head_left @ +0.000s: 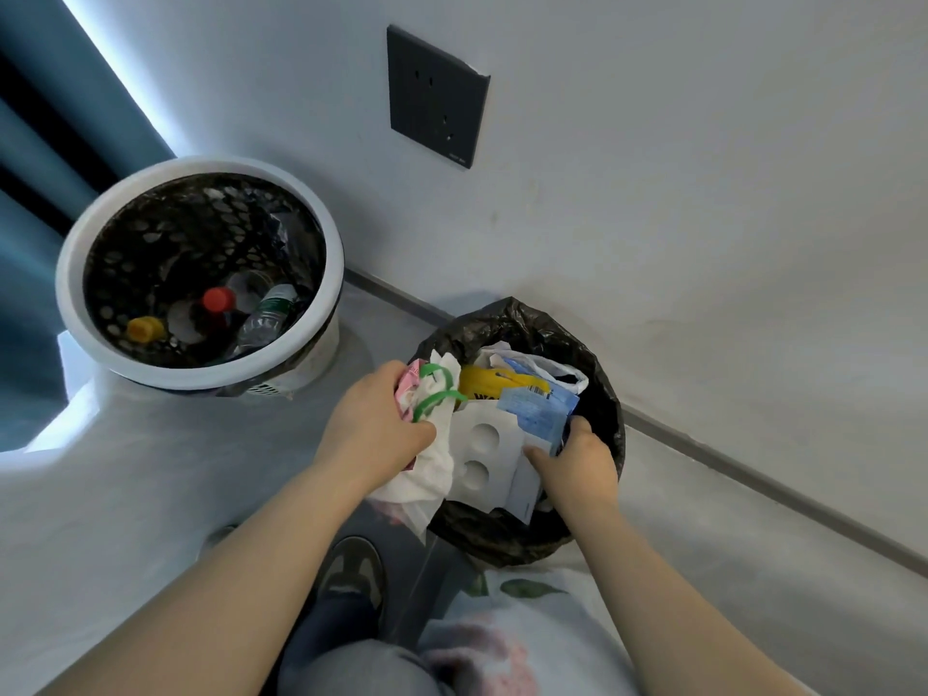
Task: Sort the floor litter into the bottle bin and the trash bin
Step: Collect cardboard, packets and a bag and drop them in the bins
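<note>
A white-rimmed bottle bin (70,273) stands at the left and holds several plastic bottles (261,319). To its right is the trash bin (597,364), lined with a black bag and piled with wrappers. My left hand (376,424) grips a bundle of white tissue, a pink wrapper and a green strip (437,399) over the bin's left rim. My right hand (577,464) holds white card with round cut-outs (482,449) and a blue packet (537,414) over the bin's middle. A yellow wrapper (482,381) lies inside the bin.
Both bins stand on a grey floor against a pale wall with a dark socket plate (437,95). A blue curtain (30,158) hangs at the far left. My shoe (351,570) and knee are just below the trash bin.
</note>
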The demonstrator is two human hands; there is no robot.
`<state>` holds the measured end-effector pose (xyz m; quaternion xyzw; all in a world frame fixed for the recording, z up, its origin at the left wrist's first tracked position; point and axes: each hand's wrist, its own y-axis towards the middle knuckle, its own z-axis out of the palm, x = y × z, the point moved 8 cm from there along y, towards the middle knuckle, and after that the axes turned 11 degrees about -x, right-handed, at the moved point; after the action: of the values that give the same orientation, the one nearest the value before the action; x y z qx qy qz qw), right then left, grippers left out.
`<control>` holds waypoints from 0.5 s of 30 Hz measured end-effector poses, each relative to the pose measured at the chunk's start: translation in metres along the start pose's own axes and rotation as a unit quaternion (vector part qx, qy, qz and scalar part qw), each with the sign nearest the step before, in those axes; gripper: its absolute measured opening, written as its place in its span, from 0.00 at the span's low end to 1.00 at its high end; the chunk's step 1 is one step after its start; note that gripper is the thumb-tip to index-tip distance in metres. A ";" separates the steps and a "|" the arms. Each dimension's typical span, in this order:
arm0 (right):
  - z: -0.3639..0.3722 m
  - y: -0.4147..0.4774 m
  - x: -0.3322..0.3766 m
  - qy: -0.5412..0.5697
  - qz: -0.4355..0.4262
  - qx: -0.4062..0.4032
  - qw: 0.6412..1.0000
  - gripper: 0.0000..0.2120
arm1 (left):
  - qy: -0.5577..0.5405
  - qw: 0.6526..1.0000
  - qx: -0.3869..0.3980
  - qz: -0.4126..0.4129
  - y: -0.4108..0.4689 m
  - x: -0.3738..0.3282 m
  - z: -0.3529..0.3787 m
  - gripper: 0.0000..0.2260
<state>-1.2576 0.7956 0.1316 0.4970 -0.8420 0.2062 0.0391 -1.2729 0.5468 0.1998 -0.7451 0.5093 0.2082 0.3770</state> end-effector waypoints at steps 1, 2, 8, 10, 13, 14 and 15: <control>-0.006 -0.002 0.000 -0.011 -0.013 0.004 1.000 0.24 | 0.004 1.000 0.000 0.001 -0.001 0.000 0.000 0.09; -0.014 -0.005 0.001 -0.023 -0.030 0.003 0.999 0.24 | 0.008 1.000 0.000 0.003 -0.002 0.000 0.000 0.10; -0.063 -0.039 0.016 -0.128 -0.196 0.004 0.972 0.18 | 0.027 0.999 0.009 0.016 -0.009 -0.004 0.004 0.13; -0.071 -0.048 0.013 -0.139 -0.214 0.008 0.967 0.17 | 0.032 0.999 0.015 0.015 -0.012 -0.005 0.006 0.11; -0.071 -0.059 0.004 -0.126 -0.211 0.013 0.969 0.15 | 0.038 0.999 0.013 0.020 -0.014 -0.013 0.012 0.10; -0.068 -0.061 0.001 -0.120 -0.204 0.021 0.971 0.15 | 0.039 0.999 0.014 0.023 -0.013 -0.017 0.016 0.11; -0.065 -0.062 -0.003 -0.114 -0.197 0.029 0.973 0.14 | 0.042 0.999 0.016 0.027 -0.012 -0.023 0.021 0.12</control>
<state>-1.2123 0.7968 0.2095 0.6741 -0.7202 0.1607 -0.0321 -1.2697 0.5789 0.2063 -0.7329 0.5478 0.1786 0.3617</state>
